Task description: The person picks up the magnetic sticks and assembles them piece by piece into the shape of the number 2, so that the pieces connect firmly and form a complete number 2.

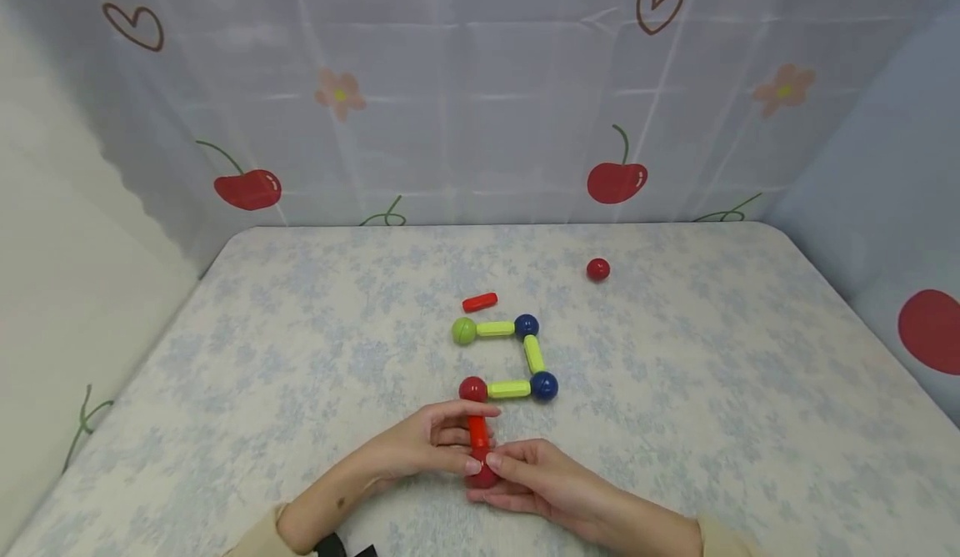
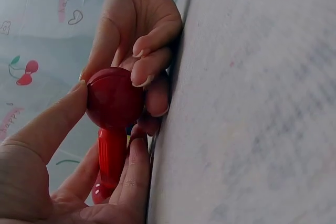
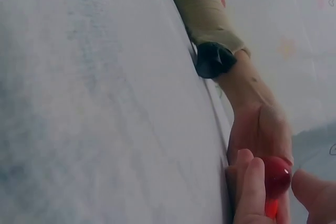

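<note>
My right hand pinches a red ball between thumb and fingers. The ball sits at the near end of a red magnetic building stick. My left hand has its fingers around that stick, its thumb touching the ball. At the stick's far end is another red ball. From there a chain of yellow-green sticks runs through a blue ball and a second blue ball to a green ball, lying on the table.
A loose red stick lies just beyond the green ball. Farther back to the right is a single red ball. The table has a pale floral cover, and a printed curtain hangs behind it.
</note>
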The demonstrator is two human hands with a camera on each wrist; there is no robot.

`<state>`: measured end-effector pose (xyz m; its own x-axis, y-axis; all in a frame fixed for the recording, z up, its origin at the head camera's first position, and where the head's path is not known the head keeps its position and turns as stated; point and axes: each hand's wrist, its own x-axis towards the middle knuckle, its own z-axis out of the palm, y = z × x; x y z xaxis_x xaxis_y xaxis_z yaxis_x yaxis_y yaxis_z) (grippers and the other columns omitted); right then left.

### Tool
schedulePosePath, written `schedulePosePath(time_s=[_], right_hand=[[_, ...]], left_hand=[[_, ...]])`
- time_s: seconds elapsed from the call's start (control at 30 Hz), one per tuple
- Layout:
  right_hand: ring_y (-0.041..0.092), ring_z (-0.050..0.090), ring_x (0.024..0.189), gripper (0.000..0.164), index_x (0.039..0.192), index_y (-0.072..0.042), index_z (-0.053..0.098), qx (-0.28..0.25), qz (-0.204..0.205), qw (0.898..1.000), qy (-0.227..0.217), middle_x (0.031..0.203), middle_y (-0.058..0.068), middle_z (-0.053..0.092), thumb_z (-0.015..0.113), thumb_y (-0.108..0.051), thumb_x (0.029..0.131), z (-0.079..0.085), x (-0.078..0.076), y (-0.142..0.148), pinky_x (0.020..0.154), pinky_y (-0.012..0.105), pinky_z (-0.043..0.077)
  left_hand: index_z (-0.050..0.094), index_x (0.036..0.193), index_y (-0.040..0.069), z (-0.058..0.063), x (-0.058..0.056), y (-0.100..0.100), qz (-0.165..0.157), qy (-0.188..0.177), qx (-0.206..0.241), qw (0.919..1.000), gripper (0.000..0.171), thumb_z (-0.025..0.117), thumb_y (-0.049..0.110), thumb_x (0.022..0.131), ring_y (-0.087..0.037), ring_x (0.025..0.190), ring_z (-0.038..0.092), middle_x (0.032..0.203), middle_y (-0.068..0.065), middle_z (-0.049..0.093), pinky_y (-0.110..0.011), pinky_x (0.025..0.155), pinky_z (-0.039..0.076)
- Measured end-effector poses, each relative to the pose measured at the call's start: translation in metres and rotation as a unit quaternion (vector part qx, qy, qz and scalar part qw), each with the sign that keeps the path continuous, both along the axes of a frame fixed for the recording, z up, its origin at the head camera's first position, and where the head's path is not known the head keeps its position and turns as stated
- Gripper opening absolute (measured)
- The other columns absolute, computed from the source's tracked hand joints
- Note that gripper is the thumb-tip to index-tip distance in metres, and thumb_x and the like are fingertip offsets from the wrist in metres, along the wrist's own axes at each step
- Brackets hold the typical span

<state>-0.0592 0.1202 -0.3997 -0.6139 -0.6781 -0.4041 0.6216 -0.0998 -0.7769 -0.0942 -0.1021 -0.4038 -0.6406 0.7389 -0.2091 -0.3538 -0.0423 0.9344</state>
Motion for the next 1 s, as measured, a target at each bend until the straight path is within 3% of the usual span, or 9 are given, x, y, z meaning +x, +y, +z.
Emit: schedulePosePath(time_s=[0.1, 0.2, 0.3, 0.43, 0.57, 0.63, 0.73, 0.8, 1.0], right_hand=[[0.027, 0.061, 0.102, 0.041, 0.125, 0.011, 0.050, 0.049, 0.035, 0.998, 0.034, 0.112, 0.019, 0.062, 0.052, -0.020, 0.098, 0.004, -0.007, 0.014, 0.086, 0.035, 0.047], [0.026, 0.064, 0.094, 0.038, 0.122, 0.009, 0.054, 0.093, 0.072, 0.986, 0.118, 0.106, 0.018, 0.064, 0.053, -0.020, 0.097, 0.015, -0.024, 0.035, 0.081, 0.036, 0.050], [0.027, 0.063, 0.092, 0.034, 0.118, 0.007, 0.058, 0.139, 0.060, 0.960, 0.235, 0.105, 0.017, 0.064, 0.055, -0.018, 0.096, 0.030, -0.054, 0.057, 0.080, 0.039, 0.050], [0.031, 0.060, 0.097, 0.036, 0.121, 0.005, 0.057, 0.204, -0.031, 0.918, 0.340, 0.109, 0.017, 0.063, 0.060, -0.019, 0.094, 0.040, -0.110, 0.071, 0.084, 0.044, 0.048], [0.031, 0.058, 0.095, 0.036, 0.122, 0.000, 0.059, 0.269, -0.094, 0.881, 0.377, 0.111, 0.014, 0.062, 0.062, -0.020, 0.092, 0.028, -0.164, 0.069, 0.080, 0.041, 0.049], [0.029, 0.056, 0.089, 0.034, 0.121, -0.002, 0.061, 0.306, -0.095, 0.863, 0.390, 0.108, 0.012, 0.062, 0.064, -0.020, 0.091, 0.019, -0.184, 0.063, 0.074, 0.037, 0.050], [0.026, 0.052, 0.082, 0.033, 0.120, -0.005, 0.063, 0.339, -0.059, 0.840, 0.418, 0.102, 0.009, 0.061, 0.065, -0.019, 0.090, 0.009, -0.206, 0.048, 0.068, 0.031, 0.048], [0.024, 0.051, 0.083, 0.034, 0.121, -0.005, 0.063, 0.333, -0.026, 0.834, 0.440, 0.102, 0.009, 0.061, 0.065, -0.019, 0.090, 0.005, -0.217, 0.038, 0.069, 0.031, 0.046], [0.022, 0.048, 0.084, 0.035, 0.121, -0.003, 0.062, 0.275, 0.054, 0.829, 0.484, 0.108, 0.009, 0.063, 0.066, -0.017, 0.089, 0.005, -0.234, 0.014, 0.072, 0.030, 0.042]], left_hand=[[0.045, 0.138, 0.004, -0.001, -0.001, 0.001, 0.008, -0.010, -0.002, 0.9999, 0.060, 0.071, 0.007, 0.084, -0.024, 0.102, 0.059, 0.114, -0.018, 0.060, -0.033, 0.086, 0.047], [0.045, 0.137, 0.004, -0.001, -0.001, 0.001, 0.013, -0.014, -0.004, 0.9998, 0.060, 0.071, 0.006, 0.083, -0.023, 0.099, 0.060, 0.110, -0.018, 0.062, -0.033, 0.084, 0.047], [0.046, 0.137, 0.005, -0.001, -0.002, 0.001, 0.017, -0.022, -0.005, 0.9996, 0.060, 0.071, 0.004, 0.083, -0.023, 0.097, 0.060, 0.109, -0.017, 0.062, -0.032, 0.083, 0.048], [0.046, 0.137, 0.004, 0.000, -0.002, -0.001, 0.022, -0.033, -0.002, 0.9992, 0.060, 0.070, 0.003, 0.083, -0.023, 0.097, 0.060, 0.118, -0.017, 0.057, -0.033, 0.083, 0.048], [0.046, 0.136, 0.004, -0.001, -0.001, -0.001, 0.028, -0.036, -0.005, 0.9989, 0.058, 0.070, 0.002, 0.083, -0.023, 0.098, 0.059, 0.122, -0.016, 0.054, -0.034, 0.085, 0.048], [0.047, 0.136, 0.004, -0.002, 0.000, -0.001, 0.029, -0.037, -0.007, 0.9988, 0.057, 0.069, 0.002, 0.084, -0.022, 0.097, 0.059, 0.123, -0.014, 0.053, -0.035, 0.086, 0.047], [0.046, 0.136, 0.004, -0.003, 0.001, -0.002, 0.030, -0.042, -0.012, 0.9986, 0.057, 0.068, 0.002, 0.084, -0.021, 0.095, 0.059, 0.124, -0.014, 0.053, -0.034, 0.086, 0.047], [0.046, 0.137, 0.004, -0.003, 0.002, -0.003, 0.030, -0.046, -0.012, 0.9984, 0.057, 0.068, 0.001, 0.084, -0.021, 0.095, 0.059, 0.125, -0.014, 0.052, -0.034, 0.086, 0.047], [0.045, 0.137, 0.004, -0.001, -0.002, -0.004, 0.025, -0.046, -0.003, 0.9986, 0.056, 0.067, 0.003, 0.085, -0.021, 0.096, 0.059, 0.122, -0.016, 0.054, -0.033, 0.086, 0.047]])
